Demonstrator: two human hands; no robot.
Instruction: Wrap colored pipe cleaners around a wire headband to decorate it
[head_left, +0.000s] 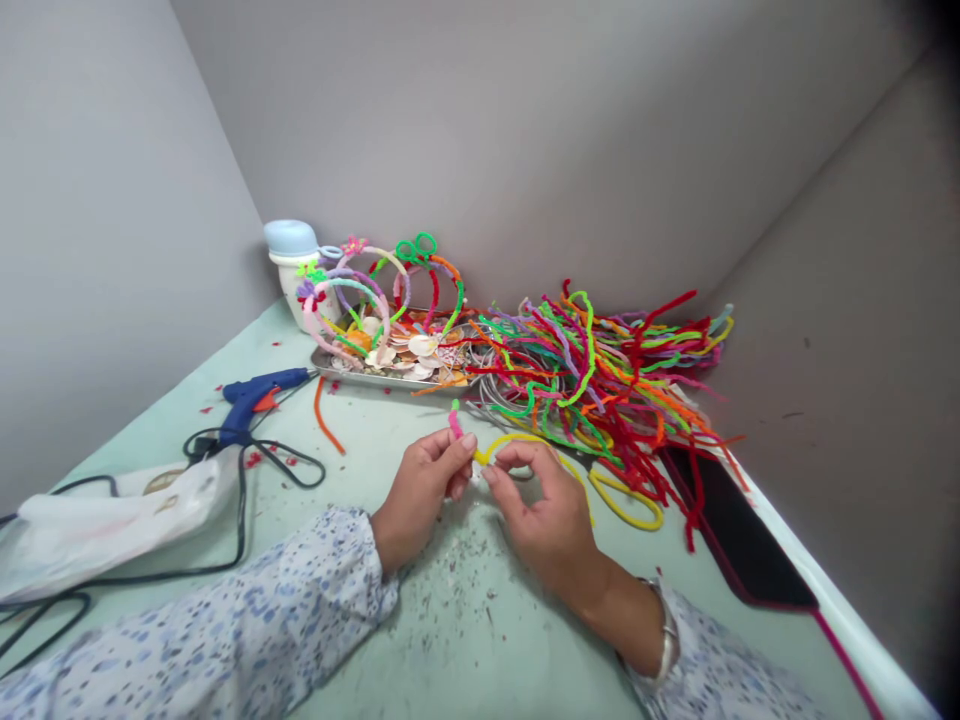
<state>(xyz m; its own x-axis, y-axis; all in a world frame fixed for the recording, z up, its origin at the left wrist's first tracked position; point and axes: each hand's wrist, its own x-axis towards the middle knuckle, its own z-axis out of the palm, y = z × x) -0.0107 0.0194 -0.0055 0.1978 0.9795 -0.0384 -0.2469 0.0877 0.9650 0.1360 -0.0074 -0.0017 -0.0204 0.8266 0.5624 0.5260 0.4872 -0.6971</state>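
Note:
My left hand (pixel 426 487) pinches a fuzzy pipe cleaner between thumb and fingers. Its pink and green end (pixel 454 418) sticks up above the thumb. A yellow fuzzy strip (pixel 517 437) comes out between the two hands and curves behind the right one; whether it is joined to the pink piece I cannot tell. With thumb and forefinger drawn together, my right hand (pixel 547 520) grips the yellow strip near the left fingertips. Just right of that hand lies a yellow loop handle (pixel 626 500), which looks like part of scissors under the pile.
A big heap of coloured pipe cleaners (pixel 600 370) covers the back right, beside a dark phone-like slab (pixel 739 530). Decorated headbands (pixel 352 310) stand in a metal tray (pixel 375 380). A lidded bottle (pixel 292 260), blue glue gun (pixel 251 400), its cord and a plastic bag (pixel 112 520) are left.

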